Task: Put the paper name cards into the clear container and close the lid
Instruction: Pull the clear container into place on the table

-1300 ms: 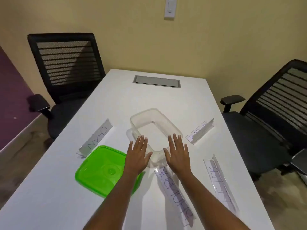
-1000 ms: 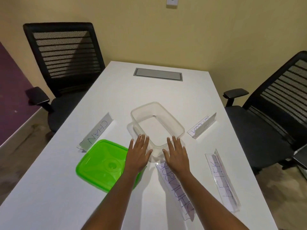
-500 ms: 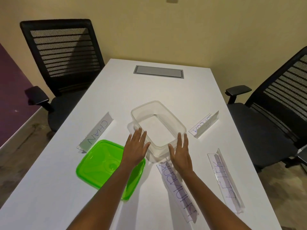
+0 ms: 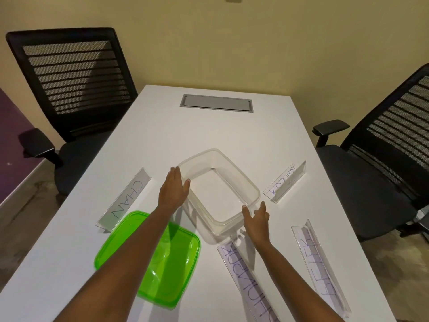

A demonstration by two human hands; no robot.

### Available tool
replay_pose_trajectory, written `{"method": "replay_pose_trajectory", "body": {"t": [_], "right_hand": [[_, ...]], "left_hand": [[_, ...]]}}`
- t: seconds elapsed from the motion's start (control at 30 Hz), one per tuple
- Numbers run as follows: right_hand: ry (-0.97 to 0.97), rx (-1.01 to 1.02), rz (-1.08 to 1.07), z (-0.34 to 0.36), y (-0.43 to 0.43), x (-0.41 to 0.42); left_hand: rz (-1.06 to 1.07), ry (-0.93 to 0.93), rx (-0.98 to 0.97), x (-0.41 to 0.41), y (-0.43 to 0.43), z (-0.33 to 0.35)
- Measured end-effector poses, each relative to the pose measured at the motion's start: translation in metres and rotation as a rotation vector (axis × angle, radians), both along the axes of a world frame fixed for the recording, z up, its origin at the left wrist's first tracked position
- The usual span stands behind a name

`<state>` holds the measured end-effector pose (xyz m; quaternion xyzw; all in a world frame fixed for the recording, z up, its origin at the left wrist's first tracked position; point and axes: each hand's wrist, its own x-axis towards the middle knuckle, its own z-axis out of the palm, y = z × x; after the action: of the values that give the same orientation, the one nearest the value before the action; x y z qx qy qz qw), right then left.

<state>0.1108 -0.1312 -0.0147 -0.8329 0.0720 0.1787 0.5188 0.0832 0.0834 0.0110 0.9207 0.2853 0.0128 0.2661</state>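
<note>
An empty clear container (image 4: pixel 246 184) sits open in the middle of the white table (image 4: pixel 209 133). My left hand (image 4: pixel 173 190) is flat against its left wall, fingers apart. My right hand (image 4: pixel 256 220) is at its near right corner, fingers apart, holding nothing. The green lid (image 4: pixel 162 268) lies upside down to the near left, partly under my left forearm. Several name cards in clear holders lie around: CHAN (image 4: pixel 126 198) on the left, one (image 4: pixel 284 182) on the right, one (image 4: pixel 319 266) at the near right, one (image 4: pixel 247 282) beside my right forearm.
Black mesh office chairs stand at the left (image 4: pixel 74 94) and right (image 4: pixel 383 159) of the table. A grey cable hatch (image 4: pixel 216 105) is set into the far end. A yellow wall is behind.
Both hands moved from the container's near edge out to its sides, the left going forward along the left wall and the right to the near right corner. The camera tilted slightly.
</note>
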Motion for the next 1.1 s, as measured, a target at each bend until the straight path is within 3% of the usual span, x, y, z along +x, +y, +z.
{"method": "replay_pose_trajectory", "body": {"t": [0.3, 0.67, 1.1], "right_hand": [[0.058, 0.132, -0.055, -0.010, 0.001, 0.017], [-0.058, -0.033, -0.004, 0.003, -0.014, 0.038], [0.044, 0.002, 0.022, 0.009, -0.022, 0.011]], "left_hand": [[0.077, 0.080, -0.187, 0.037, 0.021, 0.001], [0.349, -0.100, -0.250, 0.035, 0.018, -0.008], [0.527, -0.216, -0.454, 0.009, 0.003, -0.009]]}}
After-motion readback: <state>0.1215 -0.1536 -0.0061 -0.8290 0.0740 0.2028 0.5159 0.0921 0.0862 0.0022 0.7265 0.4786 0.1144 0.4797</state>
